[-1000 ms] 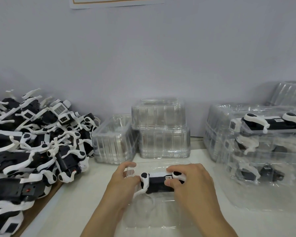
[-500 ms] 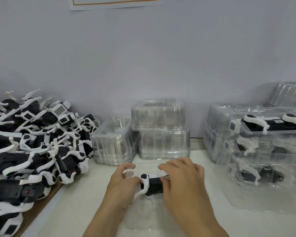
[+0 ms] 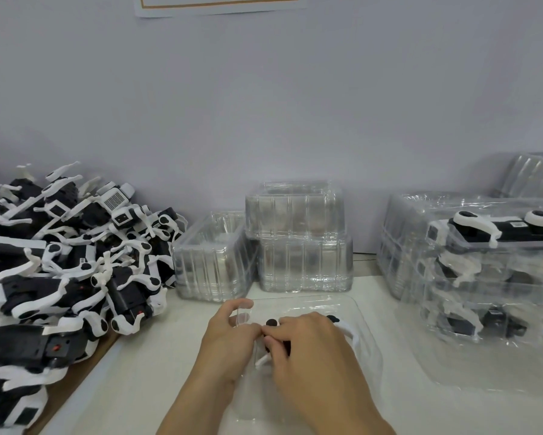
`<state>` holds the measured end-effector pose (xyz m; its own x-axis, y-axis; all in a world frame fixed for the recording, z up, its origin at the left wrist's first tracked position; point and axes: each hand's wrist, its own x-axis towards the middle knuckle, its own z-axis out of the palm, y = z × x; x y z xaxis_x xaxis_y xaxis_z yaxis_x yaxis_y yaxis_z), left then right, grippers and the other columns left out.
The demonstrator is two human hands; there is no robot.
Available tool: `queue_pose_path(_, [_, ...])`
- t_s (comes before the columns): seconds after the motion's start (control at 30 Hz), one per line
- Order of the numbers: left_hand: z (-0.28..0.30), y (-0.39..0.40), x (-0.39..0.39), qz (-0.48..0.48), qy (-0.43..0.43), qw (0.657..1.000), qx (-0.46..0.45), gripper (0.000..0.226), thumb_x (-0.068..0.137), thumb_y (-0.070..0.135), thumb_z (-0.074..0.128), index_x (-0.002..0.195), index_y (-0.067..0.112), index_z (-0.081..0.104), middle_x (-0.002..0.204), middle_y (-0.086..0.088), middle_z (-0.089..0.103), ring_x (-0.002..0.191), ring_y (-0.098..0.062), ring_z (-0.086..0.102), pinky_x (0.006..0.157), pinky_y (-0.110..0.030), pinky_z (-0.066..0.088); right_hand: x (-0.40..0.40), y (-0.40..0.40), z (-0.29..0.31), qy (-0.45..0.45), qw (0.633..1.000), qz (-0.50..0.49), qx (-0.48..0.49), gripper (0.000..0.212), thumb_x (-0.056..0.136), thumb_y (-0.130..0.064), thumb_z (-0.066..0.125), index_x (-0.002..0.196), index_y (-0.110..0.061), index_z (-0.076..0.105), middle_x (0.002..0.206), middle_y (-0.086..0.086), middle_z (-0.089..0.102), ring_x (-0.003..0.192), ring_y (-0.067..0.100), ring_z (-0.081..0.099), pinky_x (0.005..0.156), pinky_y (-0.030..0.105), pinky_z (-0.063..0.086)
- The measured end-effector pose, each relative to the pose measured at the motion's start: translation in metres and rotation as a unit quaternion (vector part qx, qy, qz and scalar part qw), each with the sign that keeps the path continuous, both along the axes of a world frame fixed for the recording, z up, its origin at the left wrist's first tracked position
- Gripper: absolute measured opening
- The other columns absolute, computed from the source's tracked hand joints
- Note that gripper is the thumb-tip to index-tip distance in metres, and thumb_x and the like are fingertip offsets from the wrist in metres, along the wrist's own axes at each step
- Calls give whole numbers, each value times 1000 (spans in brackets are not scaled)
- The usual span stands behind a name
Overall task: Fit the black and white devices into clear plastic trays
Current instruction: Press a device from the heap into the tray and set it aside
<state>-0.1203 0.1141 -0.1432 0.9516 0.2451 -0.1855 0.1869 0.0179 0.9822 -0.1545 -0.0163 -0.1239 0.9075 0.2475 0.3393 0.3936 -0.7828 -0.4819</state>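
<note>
A black and white device [image 3: 272,323] lies in a clear plastic tray [image 3: 362,321] on the white table in front of me. My right hand [image 3: 311,350] lies over the device and hides most of it, its fingers curled around the left end. Only a black dot, a white leg near my fingertips and a white arm at the right show. My left hand [image 3: 229,340] grips the tray's left wall between curled forefinger and thumb.
A large pile of loose devices [image 3: 60,262] fills the left side, on a brown board. Stacks of empty clear trays [image 3: 298,240] stand at the back against the wall. Stacked trays holding devices [image 3: 490,262] stand at the right.
My right hand has slid left across the top of the device and now covers it. The device sits lower in the tray. My left hand stays at the tray's left edge.
</note>
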Motion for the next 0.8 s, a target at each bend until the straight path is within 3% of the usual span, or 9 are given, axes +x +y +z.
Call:
queue_pose_path(0.1, [-1, -1, 0, -1, 6, 1000, -4, 40, 83, -1, 60, 104, 34, 64, 119, -3, 60, 85, -18, 61, 59, -28, 39, 0, 3, 0, 20, 1000, -16, 12, 22, 96, -44, 51, 104, -36, 70, 85, -8, 60, 88, 9, 48, 67, 26, 40])
queue_pose_path(0.23, [-1, -1, 0, 3, 9, 1000, 1, 42, 82, -1, 61, 103, 34, 64, 121, -3, 59, 85, -17, 61, 56, -28, 39, 1, 7, 6, 35, 997, -52, 34, 12, 89, -37, 63, 84, -27, 70, 72, -7, 55, 77, 10, 50, 61, 25, 41])
queue_pose_path(0.37, [1, -1, -2, 2, 8, 1000, 8, 43, 82, -2, 59, 105, 35, 63, 121, -6, 61, 83, -18, 62, 58, -27, 40, 3, 9, 7, 19, 999, -40, -13, 19, 90, -26, 56, 71, -25, 58, 75, -3, 59, 81, 15, 51, 65, 32, 40])
queue_pose_path(0.5, [2, 0, -4, 5, 2, 1000, 27, 42, 85, 0, 56, 106, 37, 62, 120, 0, 59, 86, -17, 62, 60, -28, 40, 5, 2, 5, 0, 999, 2, -43, 24, 96, -30, 45, 88, -31, 67, 77, -6, 57, 80, 13, 41, 70, 32, 41])
queue_pose_path(0.57, [1, 0, -4, -3, -2, 999, 42, 40, 88, 4, 53, 107, 39, 60, 119, -3, 61, 87, -18, 62, 62, -29, 40, 6, -1, 4, -8, 1000, 6, -29, 21, 97, -30, 42, 82, -31, 57, 79, -7, 58, 79, 13, 44, 68, 31, 41])
queue_pose_path(0.63, [0, 0, -3, -11, -5, 999, 52, 37, 90, 10, 52, 110, 40, 58, 115, -3, 63, 89, -20, 63, 66, -30, 42, 7, -1, 2, -12, 1000, 2, -19, 14, 98, -29, 40, 98, -35, 53, 89, -9, 59, 85, 13, 50, 66, 31, 38])
queue_pose_path(0.7, [0, -1, -2, -18, -4, 998, 52, 27, 94, 22, 55, 111, 42, 56, 112, -1, 64, 95, -19, 65, 72, -33, 45, 8, 0, 1, -4, 1000, 0, -6, 23, 98, -28, 42, 118, -38, 45, 96, -9, 59, 92, 14, 54, 66, 30, 37])
queue_pose_path(0.8, [2, 1, -3, -41, 5, 998, 48, 27, 91, 38, 63, 115, 45, 52, 119, 3, 62, 106, -16, 62, 78, -34, 46, 9, -1, 0, 5, 1000, 7, -8, 31, 97, -26, 46, 125, -39, 41, 98, -9, 61, 93, 13, 56, 62, 20, 33])
